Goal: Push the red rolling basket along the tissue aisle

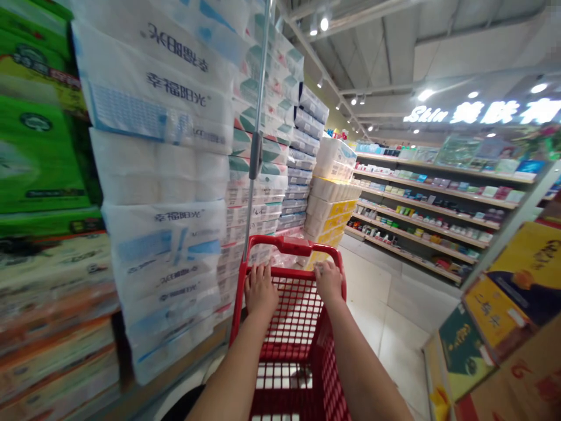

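Note:
A red plastic shopping cart (293,345) with a mesh body stands right in front of me. My left hand (262,289) lies over the left part of its upper crossbar, fingers bent down over the edge. Near the right corner, my right hand (328,282) grips the same bar, its fingers curled round it. A raised red loop handle (294,245) arches just beyond both hands. By the cart's left side rises a thin metal pole (258,111) with a grey joint; its lower end is hidden. My fingertips are partly out of sight.
Tall stacks of wrapped tissue packs (166,169) line the left side closely, with green packs (39,128) nearest. Shelves of small boxes (421,204) stand ahead right. Yellow and green cartons (495,310) border the near right. Pale floor tiles (372,327) run between.

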`<state>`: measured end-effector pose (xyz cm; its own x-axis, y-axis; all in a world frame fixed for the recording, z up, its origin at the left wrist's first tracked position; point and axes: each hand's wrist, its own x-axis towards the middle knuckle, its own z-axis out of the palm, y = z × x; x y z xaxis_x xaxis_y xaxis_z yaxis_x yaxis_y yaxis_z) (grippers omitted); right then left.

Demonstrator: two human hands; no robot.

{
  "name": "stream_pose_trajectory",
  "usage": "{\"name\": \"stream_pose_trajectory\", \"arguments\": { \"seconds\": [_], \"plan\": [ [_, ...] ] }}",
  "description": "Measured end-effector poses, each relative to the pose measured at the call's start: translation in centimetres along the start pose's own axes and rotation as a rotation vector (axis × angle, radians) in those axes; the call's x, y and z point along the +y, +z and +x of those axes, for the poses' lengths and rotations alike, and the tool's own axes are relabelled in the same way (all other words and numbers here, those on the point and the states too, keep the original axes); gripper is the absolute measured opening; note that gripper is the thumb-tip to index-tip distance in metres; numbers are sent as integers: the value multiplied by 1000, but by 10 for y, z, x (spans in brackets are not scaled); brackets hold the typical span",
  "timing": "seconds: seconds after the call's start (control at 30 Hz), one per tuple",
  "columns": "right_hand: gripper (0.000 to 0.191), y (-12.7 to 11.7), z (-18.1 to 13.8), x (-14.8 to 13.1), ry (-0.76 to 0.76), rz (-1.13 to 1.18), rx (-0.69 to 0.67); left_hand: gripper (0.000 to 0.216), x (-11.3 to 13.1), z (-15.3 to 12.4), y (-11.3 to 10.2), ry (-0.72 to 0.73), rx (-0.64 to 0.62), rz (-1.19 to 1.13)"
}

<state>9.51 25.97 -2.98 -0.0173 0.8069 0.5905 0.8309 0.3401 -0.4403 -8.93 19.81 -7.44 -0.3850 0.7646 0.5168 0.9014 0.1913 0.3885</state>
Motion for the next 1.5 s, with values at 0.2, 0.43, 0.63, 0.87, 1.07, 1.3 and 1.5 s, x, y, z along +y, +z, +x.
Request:
{"name": "stream_pose_trajectory", "arguments": {
  "seconds": [0.2, 0.43, 0.63, 0.87, 1.07, 1.3, 1.5],
  "plan": [
    [41, 27, -30, 19, 27, -53, -30, 57, 7, -8, 1, -42, -53, -13],
    [44, 31, -29, 38, -52, 69, 6, 53, 15, -5, -4, -81, -97, -20],
    [52, 33, -32, 41, -160, 142, 20, 49, 13, 2, -7, 1, -73, 2],
    [63, 35, -36, 14, -309, 89, 45, 54, 14, 2, 1, -4, -116, 38],
    [60, 37, -34, 20, -204, 73, 126, 55, 10, 2, 4, 15, -109, 51],
    [68, 39, -36, 19, -212, 108, 83, 51, 12, 4, 4, 27, -80, 61],
    [77, 40, -38, 14, -293, 150, 29, 49, 15, 4, 8, 46, -37, 59]
  ]
}}
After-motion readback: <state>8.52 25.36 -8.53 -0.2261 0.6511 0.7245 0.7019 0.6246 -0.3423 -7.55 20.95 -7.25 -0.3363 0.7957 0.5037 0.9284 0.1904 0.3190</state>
